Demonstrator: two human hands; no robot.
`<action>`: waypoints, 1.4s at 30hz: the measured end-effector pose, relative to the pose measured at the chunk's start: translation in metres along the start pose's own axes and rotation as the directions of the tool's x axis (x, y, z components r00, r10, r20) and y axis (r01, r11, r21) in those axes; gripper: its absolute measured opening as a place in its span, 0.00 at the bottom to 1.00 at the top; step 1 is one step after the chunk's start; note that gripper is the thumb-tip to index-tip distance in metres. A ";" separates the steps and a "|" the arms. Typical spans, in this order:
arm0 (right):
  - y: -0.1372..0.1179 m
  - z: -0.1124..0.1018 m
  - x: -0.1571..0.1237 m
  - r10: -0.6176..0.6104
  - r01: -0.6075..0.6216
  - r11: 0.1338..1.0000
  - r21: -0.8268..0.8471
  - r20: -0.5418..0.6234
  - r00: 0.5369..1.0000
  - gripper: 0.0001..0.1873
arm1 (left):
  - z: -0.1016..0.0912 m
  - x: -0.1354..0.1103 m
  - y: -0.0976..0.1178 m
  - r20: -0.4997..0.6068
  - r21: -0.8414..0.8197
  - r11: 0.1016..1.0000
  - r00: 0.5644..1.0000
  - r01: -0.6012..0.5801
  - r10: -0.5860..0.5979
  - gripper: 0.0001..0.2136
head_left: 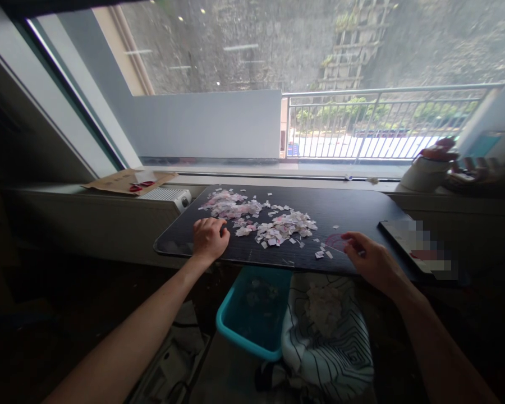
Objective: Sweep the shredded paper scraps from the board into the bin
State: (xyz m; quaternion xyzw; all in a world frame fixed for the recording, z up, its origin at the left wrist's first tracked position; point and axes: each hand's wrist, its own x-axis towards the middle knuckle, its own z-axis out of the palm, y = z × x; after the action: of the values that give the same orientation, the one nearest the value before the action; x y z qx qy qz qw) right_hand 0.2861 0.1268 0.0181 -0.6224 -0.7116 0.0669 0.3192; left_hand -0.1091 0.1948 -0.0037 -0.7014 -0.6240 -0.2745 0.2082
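Observation:
Small torn paper scraps, white and pale pink, lie on a dark tabletop (345,205) in a left heap (229,205) and a middle heap (286,225). My left hand (210,238) rests at the near left edge, just below the left heap, its fingers curled in; whatever they may hold is hidden. To the right of the scraps, my right hand (368,259) pinches a thin, see-through piece with pink lines (335,242) between thumb and fingers. A few loose scraps (323,253) lie close to that piece.
Below the table's front edge stand a turquoise bin (249,336) and a striped, cloth-like lined container (349,348) with paper scraps inside. A partly blurred tablet-like object (418,247) lies at the right. Red scissors (142,186) rest on brown paper (109,182) on the left sill.

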 end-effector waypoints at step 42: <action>0.003 -0.001 -0.026 -0.171 0.139 0.973 0.186 0.167 0.971 0.13 | 0.000 0.000 0.000 0.000 0.005 1.000 1.000 -0.004 0.004 0.09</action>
State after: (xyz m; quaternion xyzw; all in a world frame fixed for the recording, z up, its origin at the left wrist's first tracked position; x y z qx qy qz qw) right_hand 0.2901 0.1026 0.0077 -0.5259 -0.7758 0.1596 0.3100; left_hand -0.1090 0.1950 -0.0037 -0.7023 -0.6232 -0.2724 0.2104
